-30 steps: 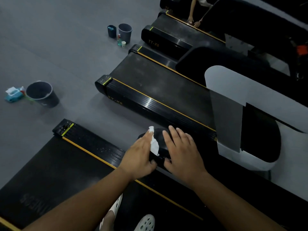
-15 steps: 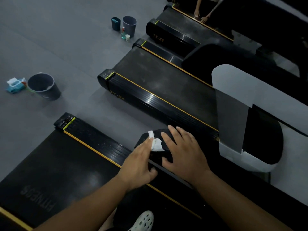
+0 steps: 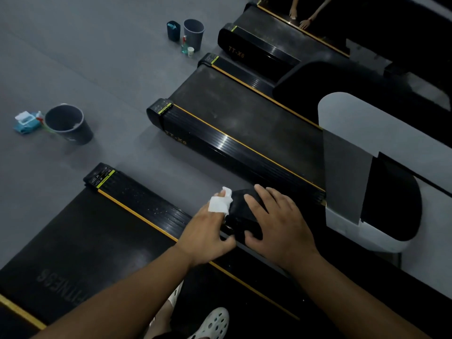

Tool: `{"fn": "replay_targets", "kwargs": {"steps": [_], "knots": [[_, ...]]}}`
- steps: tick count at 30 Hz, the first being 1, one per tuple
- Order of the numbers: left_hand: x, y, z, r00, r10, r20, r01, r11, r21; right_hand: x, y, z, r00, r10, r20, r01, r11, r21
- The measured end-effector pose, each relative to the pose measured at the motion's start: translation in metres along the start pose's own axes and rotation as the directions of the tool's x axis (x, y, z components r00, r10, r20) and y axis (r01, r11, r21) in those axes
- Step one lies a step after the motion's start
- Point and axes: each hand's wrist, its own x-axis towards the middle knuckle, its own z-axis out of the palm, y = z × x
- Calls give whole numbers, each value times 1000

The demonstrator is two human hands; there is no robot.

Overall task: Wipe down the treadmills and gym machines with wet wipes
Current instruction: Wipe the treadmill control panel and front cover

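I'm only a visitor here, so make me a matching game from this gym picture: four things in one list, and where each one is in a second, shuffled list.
1 wet wipe
2 wipes pack
3 spray bottle
4 right hand

A by the far bin
B over the left hand fingers
C flat on the black handrail end
D beside the near bin

Pairs: 1-B, 2-D, 3-A, 4-C

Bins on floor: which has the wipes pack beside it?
The dark bin at far left, with the blue wipes pack on its left; the grey bin and small blue bin stand together farther back.
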Motion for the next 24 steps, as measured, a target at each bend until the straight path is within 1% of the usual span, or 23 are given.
{"fn": "replay_targets", "kwargs": {"steps": [2, 4, 8, 13, 17, 21, 24], "knots": [[3, 8, -2, 1000, -7, 3, 7, 996, -88, 0, 0, -1, 1000, 4, 5, -4, 1000, 4], [1, 10, 0, 1000, -17, 24, 20, 991, -132, 0, -1, -1, 1000, 2, 12, -2, 1000, 3], [-7, 8, 9, 997, 24, 74, -17, 996, -84, 0, -1, -1, 1000, 8, 21, -8, 1000, 8], [-7, -2, 8, 998, -19, 59, 29, 985, -171, 0, 0, -1, 1000, 8, 21, -8, 1000, 3], [-2, -13, -1, 997, -48, 62, 56, 991, -125, -1, 0, -1, 1000, 4, 16, -4, 1000, 6], [-10, -8, 10, 998, 9, 65, 1, 989, -149, 0, 0, -1, 1000, 5, 13, -5, 1000, -2], [-14, -12, 12, 997, -47, 67, 58, 984, -171, 0, 0, -1, 1000, 9, 19, -9, 1000, -10]]}}
